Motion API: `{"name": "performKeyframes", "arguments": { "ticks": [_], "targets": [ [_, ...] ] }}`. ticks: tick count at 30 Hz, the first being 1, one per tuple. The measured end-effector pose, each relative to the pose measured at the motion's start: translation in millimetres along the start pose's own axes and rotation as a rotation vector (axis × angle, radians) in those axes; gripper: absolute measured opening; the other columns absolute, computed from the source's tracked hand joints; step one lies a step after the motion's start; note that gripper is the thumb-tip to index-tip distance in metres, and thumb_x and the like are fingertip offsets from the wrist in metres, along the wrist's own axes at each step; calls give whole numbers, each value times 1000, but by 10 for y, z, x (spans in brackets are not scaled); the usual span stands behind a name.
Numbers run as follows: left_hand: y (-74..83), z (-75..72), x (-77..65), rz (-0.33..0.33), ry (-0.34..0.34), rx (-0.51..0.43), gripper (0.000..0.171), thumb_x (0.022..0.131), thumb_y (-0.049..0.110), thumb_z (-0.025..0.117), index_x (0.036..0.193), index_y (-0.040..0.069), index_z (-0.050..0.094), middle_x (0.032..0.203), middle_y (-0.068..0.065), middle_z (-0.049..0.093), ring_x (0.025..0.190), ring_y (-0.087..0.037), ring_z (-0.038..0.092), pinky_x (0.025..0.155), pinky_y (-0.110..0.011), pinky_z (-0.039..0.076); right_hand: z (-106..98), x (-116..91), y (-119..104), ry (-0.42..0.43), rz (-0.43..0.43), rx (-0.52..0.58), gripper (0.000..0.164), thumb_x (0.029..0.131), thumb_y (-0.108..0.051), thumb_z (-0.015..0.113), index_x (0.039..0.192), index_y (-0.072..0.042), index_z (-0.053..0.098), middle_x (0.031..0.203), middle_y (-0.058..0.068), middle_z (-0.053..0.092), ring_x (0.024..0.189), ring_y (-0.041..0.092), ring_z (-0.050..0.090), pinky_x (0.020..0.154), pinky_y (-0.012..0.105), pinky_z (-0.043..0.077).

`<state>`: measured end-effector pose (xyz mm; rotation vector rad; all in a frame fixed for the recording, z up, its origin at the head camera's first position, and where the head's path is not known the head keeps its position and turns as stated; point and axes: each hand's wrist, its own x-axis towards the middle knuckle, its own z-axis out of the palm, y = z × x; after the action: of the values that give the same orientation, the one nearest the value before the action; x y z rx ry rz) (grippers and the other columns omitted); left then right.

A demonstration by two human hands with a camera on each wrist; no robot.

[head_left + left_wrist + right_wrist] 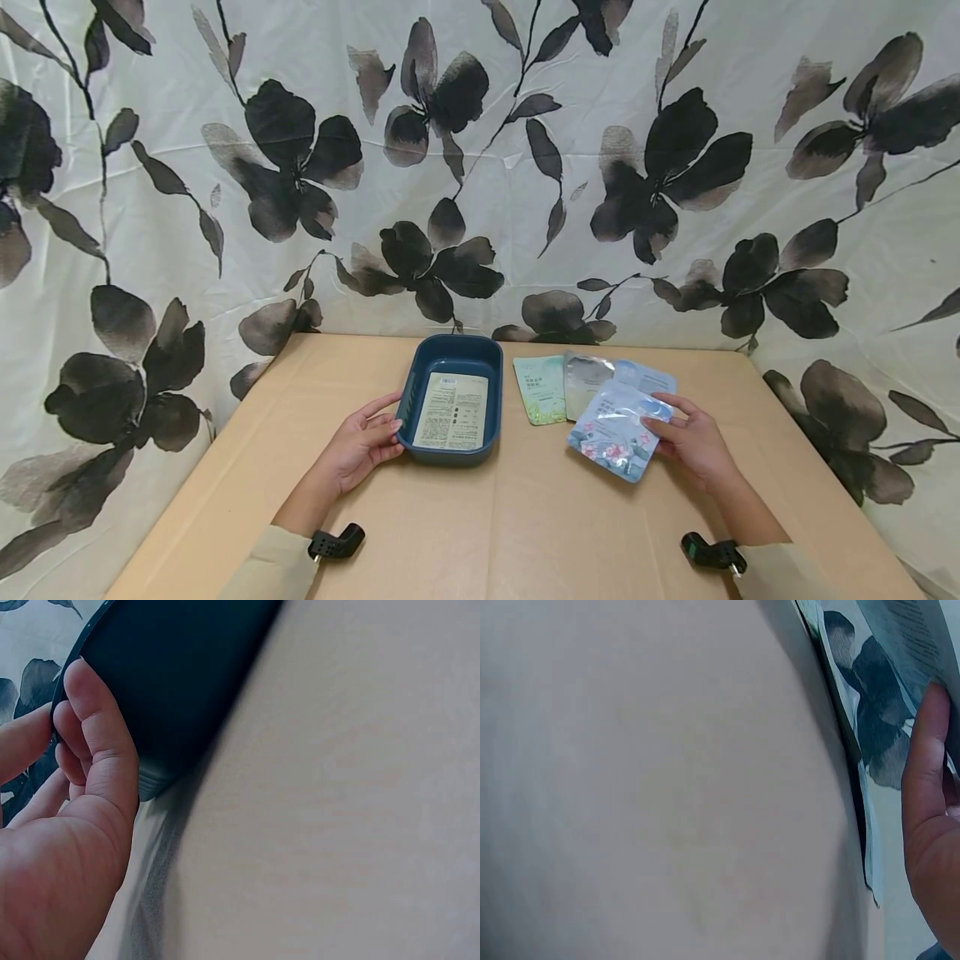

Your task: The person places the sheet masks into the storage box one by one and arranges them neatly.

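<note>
A dark blue rectangular tray [450,457] stands near the middle of the table, and a cream packet [452,412] printed with small text lies inside it. My left hand [362,444] pinches the tray's left rim between thumb and fingers, also seen closely in the left wrist view. To the right, my right hand [693,442] grips a light blue face mask sachet [617,429] with pink flowers by its right edge, thumb on top. In the right wrist view the thumb presses on the sachet's printed face [915,637]. The held sachet overlaps other packets behind it.
Behind the held sachet lie a green packet [540,387], a silvery grey packet [583,379] and another light blue packet [647,377], side by side. The tan table [480,533] runs back to a white cloth [540,292] with dark flowers. Each wrist wears a black camera.
</note>
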<state>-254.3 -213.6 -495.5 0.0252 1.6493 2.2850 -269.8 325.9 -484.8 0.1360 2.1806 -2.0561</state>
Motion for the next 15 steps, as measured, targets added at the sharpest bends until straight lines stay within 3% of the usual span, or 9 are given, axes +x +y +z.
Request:
{"name": "performKeyframes", "arguments": {
  "ticks": [15],
  "targets": [
    [-1,-27,-1,-4,-5,-9,69,101,6,62,162,14,30,110,-6,66,79,-14,70,77,-28,62,278,33,-47,-3,-1,-68,70,95,-18,74,154,-7,38,102,-6,76,80,14,74,71,26,62]
  ]
}}
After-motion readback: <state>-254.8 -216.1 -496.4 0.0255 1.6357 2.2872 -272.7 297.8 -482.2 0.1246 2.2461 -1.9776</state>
